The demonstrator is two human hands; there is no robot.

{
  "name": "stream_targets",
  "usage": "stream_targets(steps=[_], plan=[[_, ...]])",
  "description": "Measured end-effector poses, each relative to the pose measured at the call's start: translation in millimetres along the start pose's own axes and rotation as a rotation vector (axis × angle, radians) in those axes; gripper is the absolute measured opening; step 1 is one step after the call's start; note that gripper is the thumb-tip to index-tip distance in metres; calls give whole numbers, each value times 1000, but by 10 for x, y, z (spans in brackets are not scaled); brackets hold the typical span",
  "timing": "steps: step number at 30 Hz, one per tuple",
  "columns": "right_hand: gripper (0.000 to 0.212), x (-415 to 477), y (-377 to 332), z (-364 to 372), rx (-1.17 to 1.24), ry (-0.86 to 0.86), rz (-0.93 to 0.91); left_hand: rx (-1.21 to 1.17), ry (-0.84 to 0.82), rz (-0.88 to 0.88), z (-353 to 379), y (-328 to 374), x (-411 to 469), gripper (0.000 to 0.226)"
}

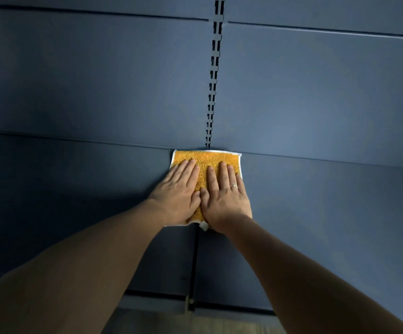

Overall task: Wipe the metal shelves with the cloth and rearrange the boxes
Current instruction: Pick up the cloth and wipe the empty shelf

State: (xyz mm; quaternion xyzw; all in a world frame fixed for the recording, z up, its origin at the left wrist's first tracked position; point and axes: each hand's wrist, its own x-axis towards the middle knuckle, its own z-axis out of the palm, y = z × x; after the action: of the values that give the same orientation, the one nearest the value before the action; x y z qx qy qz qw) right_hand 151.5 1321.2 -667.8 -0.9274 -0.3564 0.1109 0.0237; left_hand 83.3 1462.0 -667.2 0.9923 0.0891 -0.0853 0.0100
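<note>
A left hand (178,191) and right hand (224,198) press flat, fingers straight, on a yellow cloth (205,160) at the back of the shelf (316,201). Even pressure and overlapping strokes would suit best

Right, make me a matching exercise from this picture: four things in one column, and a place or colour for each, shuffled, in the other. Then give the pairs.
Things:
1. cloth
2. metal shelf
3. ring
4. slotted upright

Descriptions:
A. lies flat beneath the cloth
B. on a finger of the right hand
C. orange with a white edge
D. stands vertical behind the cloth

Pairs: 1-C, 2-A, 3-B, 4-D.
</note>
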Motion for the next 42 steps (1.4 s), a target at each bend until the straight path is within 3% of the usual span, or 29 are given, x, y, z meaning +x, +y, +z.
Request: stream_targets(steps=[5, 12, 24, 26, 30, 35, 42], plan=[[76, -552, -103, 105, -3, -20, 17, -13, -21, 7, 52, 187, -514, 83], [76, -1215, -170, 128, -15, -103, -1, 12, -105, 57, 12, 393, -1100, 72], [71, -1187, -230, 53, -27, -223, 28, -28, -333, -73, -334, 661, -1133, 67], [68, -1182, -224, 65, -20, -217, 18, -27, -324, -63, -351, 663, -1107, 67], [85, -1272, -192, 94, -19, -146, -8, -73, -225, -32, -229, 623, -1104, 69], [78, -1250, -335, 221, -9, -32, 68, -84, -53, 41, 130, 404, -1141, 76], [76, -1250, -779, 235, -10, -55, 115, -97, -25, 66, 189, 63, -1324, 81]])
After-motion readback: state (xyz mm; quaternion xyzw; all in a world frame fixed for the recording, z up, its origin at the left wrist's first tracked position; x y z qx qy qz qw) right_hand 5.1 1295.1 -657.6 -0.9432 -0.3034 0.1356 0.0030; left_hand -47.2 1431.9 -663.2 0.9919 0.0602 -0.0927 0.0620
